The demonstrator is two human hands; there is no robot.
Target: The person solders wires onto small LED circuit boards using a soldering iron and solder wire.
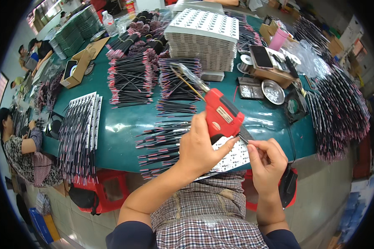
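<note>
My left hand is wrapped round a red and black soldering gun, held above the table with its metal tip pointing up and away to the left. At the gun's lower end, my right hand pinches fingertips together beside a dark grey part. Whatever thin thing lies in that pinch is too small to make out. Below the hands, partly covered by them, lies a white sheet with rows of small dark marks. Black wires with pinkish-red ends fan out to its left.
Bundled black wires and a tall stack of white sheets stand on the green table. To the right are a metal bowl, a phone and a heap of wires. Another person sits at the left.
</note>
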